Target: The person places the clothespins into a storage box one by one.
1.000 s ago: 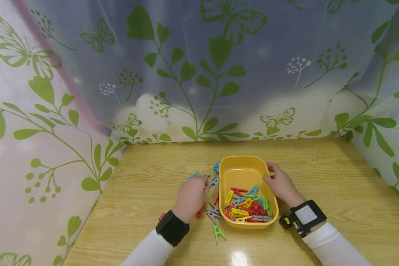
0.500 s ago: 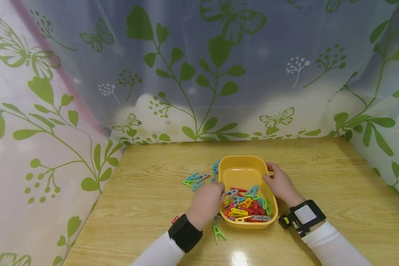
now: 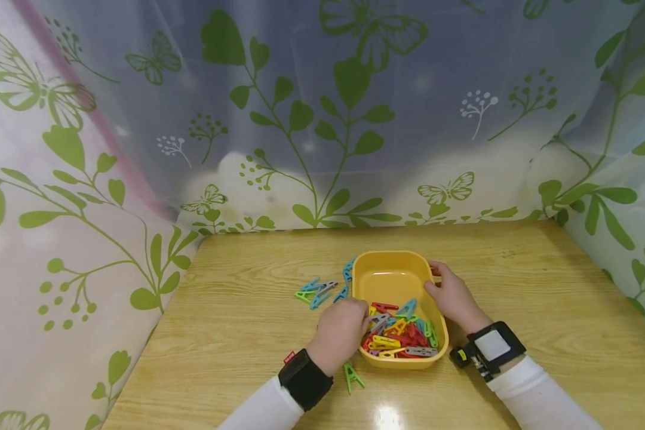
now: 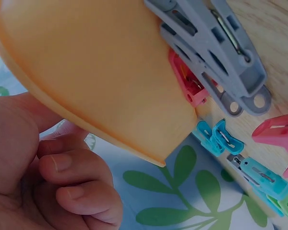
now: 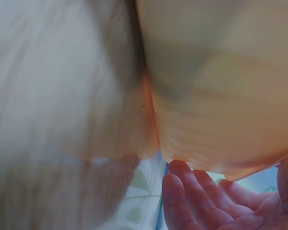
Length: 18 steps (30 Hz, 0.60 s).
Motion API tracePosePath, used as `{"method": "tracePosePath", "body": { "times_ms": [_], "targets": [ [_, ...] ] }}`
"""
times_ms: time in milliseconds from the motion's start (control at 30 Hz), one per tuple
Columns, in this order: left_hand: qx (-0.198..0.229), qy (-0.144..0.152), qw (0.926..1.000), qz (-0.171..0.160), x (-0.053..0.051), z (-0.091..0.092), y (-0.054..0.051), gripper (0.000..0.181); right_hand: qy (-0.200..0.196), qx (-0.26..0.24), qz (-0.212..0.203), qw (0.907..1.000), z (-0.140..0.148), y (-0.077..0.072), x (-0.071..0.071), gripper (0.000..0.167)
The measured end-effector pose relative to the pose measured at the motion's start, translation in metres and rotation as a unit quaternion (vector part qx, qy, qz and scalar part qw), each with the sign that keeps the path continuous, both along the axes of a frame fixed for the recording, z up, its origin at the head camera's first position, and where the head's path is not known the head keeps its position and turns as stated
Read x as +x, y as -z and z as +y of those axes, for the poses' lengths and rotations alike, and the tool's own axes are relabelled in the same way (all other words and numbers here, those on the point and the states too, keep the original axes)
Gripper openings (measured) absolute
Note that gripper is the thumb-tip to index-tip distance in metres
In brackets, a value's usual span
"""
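A yellow basket [image 3: 392, 263] holds many coloured clothespins [image 3: 408, 334] in its nearer half. At its left rim is my left hand [image 3: 341, 334]; thumb and index tips are hidden, and grey clothespins [image 3: 378, 321] lie just beyond them inside. In the left wrist view my left hand [image 4: 72, 177] has its other fingers curled beside the basket wall [image 4: 96, 72]. My right hand [image 3: 455, 298] grips the right rim, thumb at the edge; in the right wrist view its fingers [image 5: 201, 199] lie along the outer wall [image 5: 230, 105].
Blue, grey and green clothespins [image 3: 316, 292] lie left of the basket. More blue ones [image 3: 347, 272] sit against its left side. A green clothespin [image 3: 353, 377] is near its front left corner. A patterned curtain [image 3: 279, 149] hangs behind the wooden table [image 3: 236, 334].
My left hand has moved right from the loose clothespins to the basket's rim, carrying a grey clothespin over it. Another grey one now shows inside. My right hand has stayed on the basket.
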<state>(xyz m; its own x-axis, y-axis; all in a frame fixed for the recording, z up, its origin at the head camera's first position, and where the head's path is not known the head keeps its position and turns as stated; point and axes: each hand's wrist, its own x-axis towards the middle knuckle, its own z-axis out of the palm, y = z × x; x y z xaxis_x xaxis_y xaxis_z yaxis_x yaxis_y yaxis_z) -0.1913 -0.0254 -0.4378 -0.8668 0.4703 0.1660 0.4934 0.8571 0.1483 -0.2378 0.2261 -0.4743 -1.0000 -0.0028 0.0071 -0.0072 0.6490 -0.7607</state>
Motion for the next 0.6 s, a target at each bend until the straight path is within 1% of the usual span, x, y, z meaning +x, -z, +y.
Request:
{"method": "tracePosePath", "body": {
  "times_ms": [400,600],
  "targets": [
    [-0.002,0.002,1.0,-0.008,-0.0001,-0.0005,0.0052,0.017,-0.002,-0.012,-0.004,0.9999,-0.0008,-0.001,0.0017,0.056],
    [0.002,0.004,1.0,-0.004,0.0003,-0.0012,0.0056,0.019,0.001,-0.008,-0.007,0.9999,-0.001,-0.0009,0.0016,0.056]
  ]
}}
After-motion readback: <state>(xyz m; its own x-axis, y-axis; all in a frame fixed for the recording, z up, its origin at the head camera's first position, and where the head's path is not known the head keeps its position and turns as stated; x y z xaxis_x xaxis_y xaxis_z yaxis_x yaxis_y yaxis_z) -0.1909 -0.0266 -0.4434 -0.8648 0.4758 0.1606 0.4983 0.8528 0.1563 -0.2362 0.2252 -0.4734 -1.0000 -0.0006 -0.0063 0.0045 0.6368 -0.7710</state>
